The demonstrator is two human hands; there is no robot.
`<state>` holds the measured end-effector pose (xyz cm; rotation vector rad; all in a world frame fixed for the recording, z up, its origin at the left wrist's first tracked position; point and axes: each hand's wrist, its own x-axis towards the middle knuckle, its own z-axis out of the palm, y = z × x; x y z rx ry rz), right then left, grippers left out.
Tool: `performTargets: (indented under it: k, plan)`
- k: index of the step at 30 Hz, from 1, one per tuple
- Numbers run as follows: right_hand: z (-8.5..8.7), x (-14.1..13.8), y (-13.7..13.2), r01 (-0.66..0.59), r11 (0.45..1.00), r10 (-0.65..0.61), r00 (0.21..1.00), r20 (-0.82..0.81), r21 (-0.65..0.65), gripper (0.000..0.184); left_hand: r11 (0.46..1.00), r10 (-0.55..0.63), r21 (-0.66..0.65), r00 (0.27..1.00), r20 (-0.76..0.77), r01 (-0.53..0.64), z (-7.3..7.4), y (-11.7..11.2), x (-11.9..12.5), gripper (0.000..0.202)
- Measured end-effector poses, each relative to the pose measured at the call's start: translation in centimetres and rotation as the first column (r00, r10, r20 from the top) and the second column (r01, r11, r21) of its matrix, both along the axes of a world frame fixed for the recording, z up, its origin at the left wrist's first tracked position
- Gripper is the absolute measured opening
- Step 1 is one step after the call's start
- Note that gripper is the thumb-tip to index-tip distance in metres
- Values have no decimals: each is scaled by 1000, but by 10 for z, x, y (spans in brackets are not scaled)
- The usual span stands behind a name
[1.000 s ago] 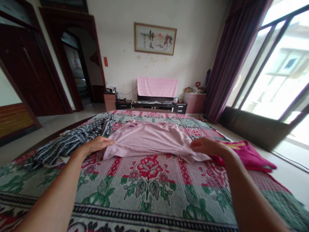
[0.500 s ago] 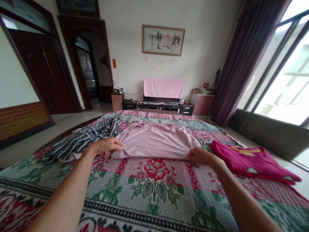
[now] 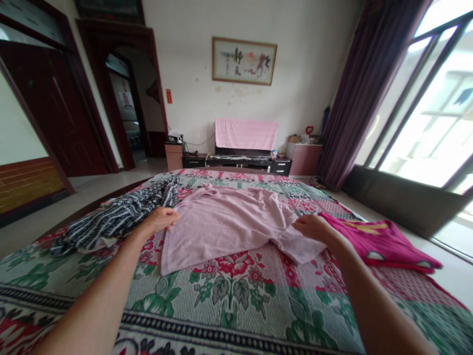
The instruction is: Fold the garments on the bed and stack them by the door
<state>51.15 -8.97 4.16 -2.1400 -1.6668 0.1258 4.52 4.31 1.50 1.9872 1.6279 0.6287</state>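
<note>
A pale pink shirt (image 3: 225, 222) lies spread on the patterned bedspread (image 3: 229, 296), with wrinkles on its right half and its near edge hanging slantwise towards me. My left hand (image 3: 161, 219) is closed on the shirt's left edge, fingers pinched together. At the right side, my right hand (image 3: 312, 227) is closed on the cloth, and a flap of the shirt droops below it. Part of the gripped fabric is hidden behind my fingers.
A black-and-white striped garment (image 3: 121, 217) lies crumpled on the left. To the right is a folded magenta garment (image 3: 384, 244), close to my right forearm. Beyond the bed stands a low black cabinet (image 3: 236, 162) below a pink cloth (image 3: 246, 134).
The shirt's near edge, earlier tucked into a straight line, now hangs out towards me. Both hands have risen slightly, and the right part of the shirt has bunched up.
</note>
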Motion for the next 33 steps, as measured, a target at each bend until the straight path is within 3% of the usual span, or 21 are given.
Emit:
performTargets:
  k: [2,5,8,11,15,17,23,28,33]
  plan:
    - [-7,-3,5,25,998,-31,996,81,64,16,984,121,143,984,-129,-102,-10,7,6,34]
    - [-17,-8,9,80,993,-95,981,167,91,23,953,151,297,941,-303,-58,-28,13,14,35]
    - [-26,-9,10,53,998,-47,979,199,-22,26,921,96,383,912,-400,72,-43,14,18,37]
    - [-32,-6,10,15,988,14,983,183,-155,26,913,93,396,895,-436,98,-49,14,18,38]
    - [-36,-4,9,202,977,-189,968,164,-71,50,923,80,374,902,-425,95,-49,16,17,38]
    - [-40,-3,9,244,968,-236,963,126,-51,51,924,59,367,907,-416,108,-48,17,16,38]
    - [-51,0,11,255,963,-247,965,91,-87,48,945,37,301,876,-481,125,-44,17,16,42]
    - [-55,7,12,201,979,-196,976,93,-43,52,964,13,235,853,-522,128,-36,14,17,43]
    - [-54,12,12,155,988,-156,982,103,16,42,964,15,232,851,-525,127,-35,13,18,42]
